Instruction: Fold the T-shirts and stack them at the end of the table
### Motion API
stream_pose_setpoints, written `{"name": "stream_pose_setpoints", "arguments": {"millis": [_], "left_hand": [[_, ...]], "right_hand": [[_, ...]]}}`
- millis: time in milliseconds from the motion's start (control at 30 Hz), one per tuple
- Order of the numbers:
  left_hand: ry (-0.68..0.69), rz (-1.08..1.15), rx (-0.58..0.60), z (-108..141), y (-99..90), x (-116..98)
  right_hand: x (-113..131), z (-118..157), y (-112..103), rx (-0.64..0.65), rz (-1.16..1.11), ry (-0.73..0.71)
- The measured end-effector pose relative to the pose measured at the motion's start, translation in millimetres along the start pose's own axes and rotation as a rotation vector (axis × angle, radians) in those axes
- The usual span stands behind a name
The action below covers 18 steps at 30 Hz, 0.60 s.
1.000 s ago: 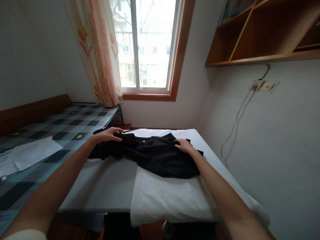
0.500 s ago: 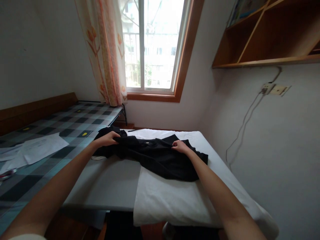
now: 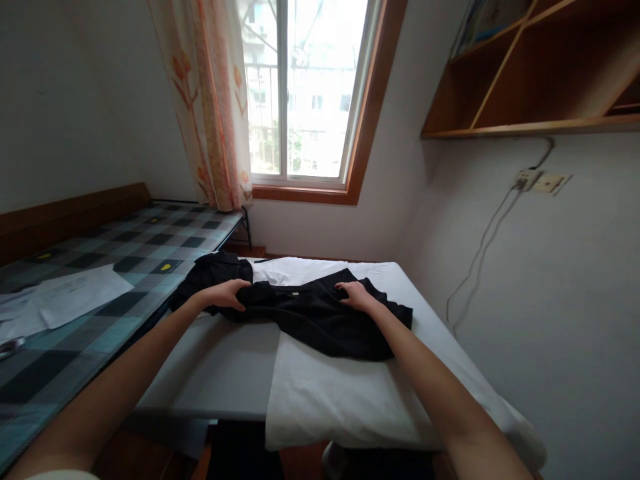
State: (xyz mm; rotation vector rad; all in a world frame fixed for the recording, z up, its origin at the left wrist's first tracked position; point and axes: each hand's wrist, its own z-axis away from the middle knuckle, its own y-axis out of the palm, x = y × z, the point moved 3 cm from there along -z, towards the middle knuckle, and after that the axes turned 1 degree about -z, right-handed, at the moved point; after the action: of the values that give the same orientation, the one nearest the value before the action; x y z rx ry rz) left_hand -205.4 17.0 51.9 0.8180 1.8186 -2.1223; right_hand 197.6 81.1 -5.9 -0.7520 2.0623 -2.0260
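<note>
A black garment (image 3: 320,327) lies spread and wrinkled over the white cloth (image 3: 310,393) on the table, a small light label showing at its neckline. On its left part rests my left hand (image 3: 229,295), thumb and fingers apart, gripping nothing. My right hand (image 3: 356,295) touches the upper right part of the fabric with its fingers parted. Behind my left hand, more dark fabric (image 3: 220,267) is bunched at the table's left edge.
A bed with a checked cover (image 3: 150,250) stands at the left, papers (image 3: 75,297) on it. Behind are a curtain (image 3: 215,107) and a window (image 3: 320,100). Wooden shelves (image 3: 500,130) and a socket (image 3: 530,180) with a hanging cable are on the right wall.
Both hands have let go of the garment's upper edge, and their fingers have spread. My left hand has shifted slightly right and down; the fabric between the hands has settled lower.
</note>
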Motion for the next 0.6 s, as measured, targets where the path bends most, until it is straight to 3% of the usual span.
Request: {"name": "stream_pose_setpoints", "arguments": {"millis": [167,267,367,467,600], "left_hand": [[0.048,-0.043,-0.013,-9,0.0,3],[0.051,-0.062,0.005,-13,-4.0,-3],[0.112,-0.036,-0.114,-20,-9.9,-17],[0.214,0.047,-0.296,-26,-13.6,-35],[0.264,0.217,-0.318,-30,-8.7,-58]], "right_hand": [[-1,4,-11,-0.027,0.02,-0.026],[-5,9,-26,-0.118,-0.026,-0.082],[-7,18,-37,-0.183,-0.102,-0.134],[-5,28,-34,-0.116,-0.199,-0.136],[-2,35,-11,0.032,-0.219,-0.048]]}}
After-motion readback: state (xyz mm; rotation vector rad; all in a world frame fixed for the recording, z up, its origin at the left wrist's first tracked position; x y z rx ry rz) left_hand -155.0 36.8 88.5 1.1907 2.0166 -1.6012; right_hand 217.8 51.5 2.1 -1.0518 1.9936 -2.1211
